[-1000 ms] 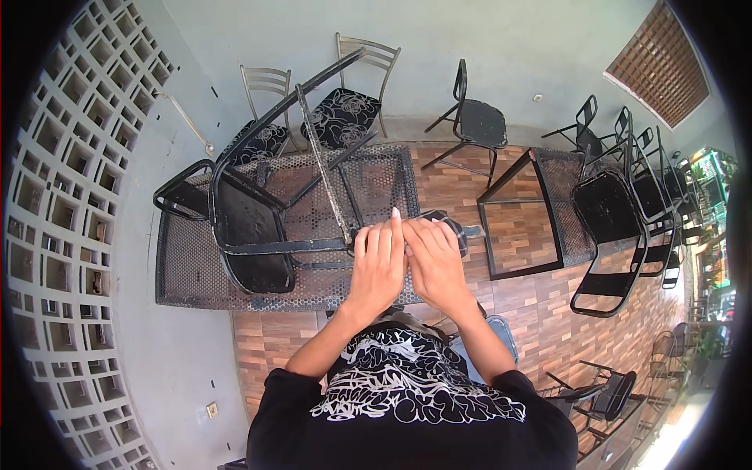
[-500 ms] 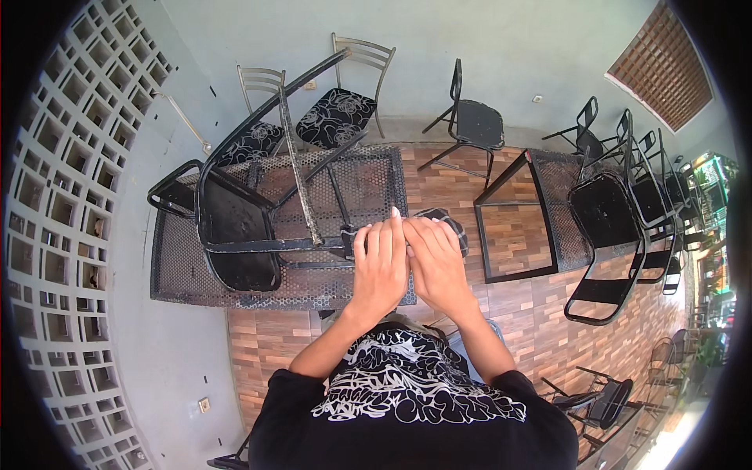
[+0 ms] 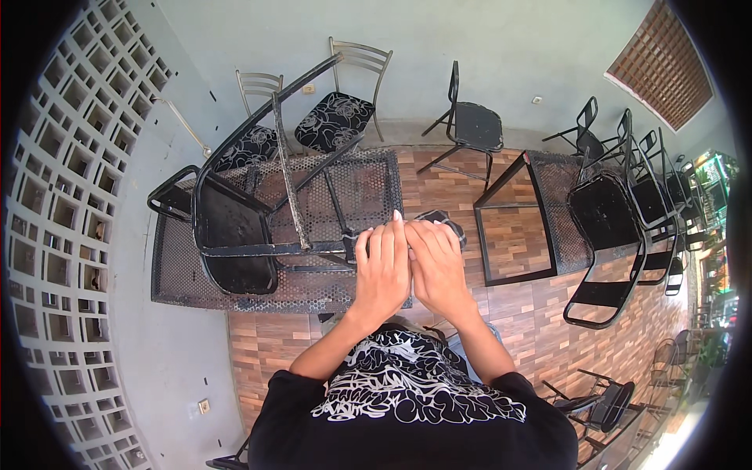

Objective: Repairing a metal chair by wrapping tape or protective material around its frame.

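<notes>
A dark plaid cloth (image 3: 445,222) is bunched under my two hands around the end of a chair leg. My left hand (image 3: 382,270) presses down on it with the fingers together. Thumb to thumb beside it, my right hand (image 3: 439,270) curls over the rest of the cloth. The leg belongs to a black metal chair (image 3: 270,250) lying on its side, its worn paint showing pale patches. Beneath the chair is a black mesh-topped table (image 3: 176,270). My fingertips and the leg's end are mostly hidden.
Two chairs with floral seats (image 3: 335,123) stand behind the table, and a black chair (image 3: 478,125) is by the back wall. To the right are a second mesh table (image 3: 570,211) with an open frame and several stacked black chairs (image 3: 603,207). A perforated block wall (image 3: 82,160) runs along the left.
The chair has shifted slightly left and turned a little on the table. My hands stay closed on the cloth in nearly the same place.
</notes>
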A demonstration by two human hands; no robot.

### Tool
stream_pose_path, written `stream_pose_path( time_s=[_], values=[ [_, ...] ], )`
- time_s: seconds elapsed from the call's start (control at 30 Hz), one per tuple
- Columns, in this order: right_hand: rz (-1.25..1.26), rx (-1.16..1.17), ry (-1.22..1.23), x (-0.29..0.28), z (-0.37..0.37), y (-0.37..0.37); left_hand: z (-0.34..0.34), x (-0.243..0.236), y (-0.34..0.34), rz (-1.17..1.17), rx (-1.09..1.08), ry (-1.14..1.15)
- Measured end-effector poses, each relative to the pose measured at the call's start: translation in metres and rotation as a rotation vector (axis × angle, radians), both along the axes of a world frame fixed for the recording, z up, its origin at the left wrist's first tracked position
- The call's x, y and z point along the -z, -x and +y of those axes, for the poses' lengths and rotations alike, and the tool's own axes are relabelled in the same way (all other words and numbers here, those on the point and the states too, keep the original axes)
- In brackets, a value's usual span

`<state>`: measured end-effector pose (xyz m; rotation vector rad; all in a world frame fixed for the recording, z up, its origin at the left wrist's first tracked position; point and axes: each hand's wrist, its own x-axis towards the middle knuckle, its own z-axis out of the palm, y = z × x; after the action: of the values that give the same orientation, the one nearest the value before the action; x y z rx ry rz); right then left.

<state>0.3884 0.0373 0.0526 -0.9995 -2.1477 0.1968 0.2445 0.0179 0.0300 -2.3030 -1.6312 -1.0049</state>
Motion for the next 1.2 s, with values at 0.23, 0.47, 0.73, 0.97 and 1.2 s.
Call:
stream_pose_path(
  time_s=[0.23, 0.47, 0.73, 0.97, 1.2],
  values=[
    [-0.052, 0.035, 0.021, -0.004, -0.004, 0.005, 0.002, -0.003, 0.014, 0.022, 0.048, 0.013],
    [-0.137, 0.121, 0.003, -0.005, -0.011, 0.017, 0.002, -0.004, 0.02, -0.057, 0.103, 0.037],
    [-0.105, 0.137, 0.025, 0.0, -0.014, 0.042, 0.0, -0.001, 0.046, -0.073, 0.14, 0.066],
    [-0.086, 0.121, 0.013, 0.007, -0.014, 0.067, -0.003, 0.001, 0.072, -0.07, 0.135, 0.068],
    [-0.092, 0.12, 0.017, 0.009, -0.017, 0.081, -0.006, 0.001, 0.087, -0.077, 0.14, 0.087]
  ],
)
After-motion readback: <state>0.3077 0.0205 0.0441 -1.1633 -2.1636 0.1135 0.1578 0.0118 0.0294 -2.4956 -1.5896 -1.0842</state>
